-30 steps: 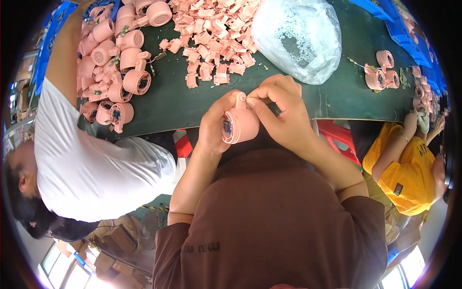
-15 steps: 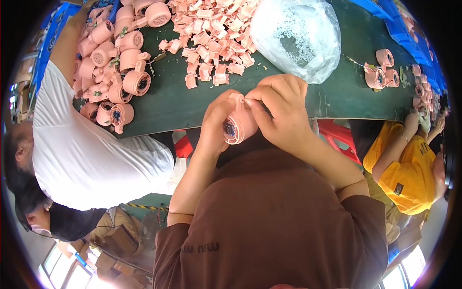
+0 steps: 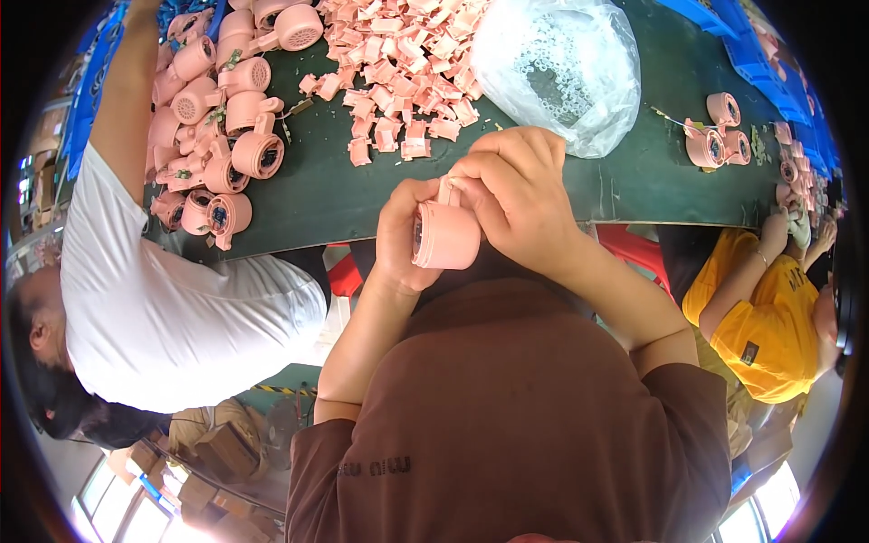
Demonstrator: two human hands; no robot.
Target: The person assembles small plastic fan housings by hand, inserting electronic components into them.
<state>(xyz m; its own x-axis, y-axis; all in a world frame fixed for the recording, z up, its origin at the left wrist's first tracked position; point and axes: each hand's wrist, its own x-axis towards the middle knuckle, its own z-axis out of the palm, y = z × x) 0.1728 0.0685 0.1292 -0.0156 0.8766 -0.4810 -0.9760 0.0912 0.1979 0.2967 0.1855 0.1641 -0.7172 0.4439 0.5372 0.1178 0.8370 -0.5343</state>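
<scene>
My left hand (image 3: 403,237) is closed round a pink plastic fan housing (image 3: 450,237), a short drum with a narrow stem pointing up and away. Its open end, with dark parts inside, faces left and shows only as a sliver. My right hand (image 3: 520,195) pinches the tip of the stem between thumb and fingers. Whether a small piece sits in that pinch is hidden. Both hands hold the housing above the near edge of the dark green table (image 3: 362,204).
Similar pink housings (image 3: 258,154) crowd the table's left side. Small pink clip-like pieces (image 3: 398,77) lie heaped ahead, beside a clear plastic bag (image 3: 561,77) of tiny transparent parts. More housings (image 3: 715,140) stand right. People in white (image 3: 181,299) and yellow (image 3: 756,317) flank me.
The housing has turned in my hands, so its open end faces more to the left and its side shows. My right hand has moved slightly left and away. The left co-worker's arm has shifted.
</scene>
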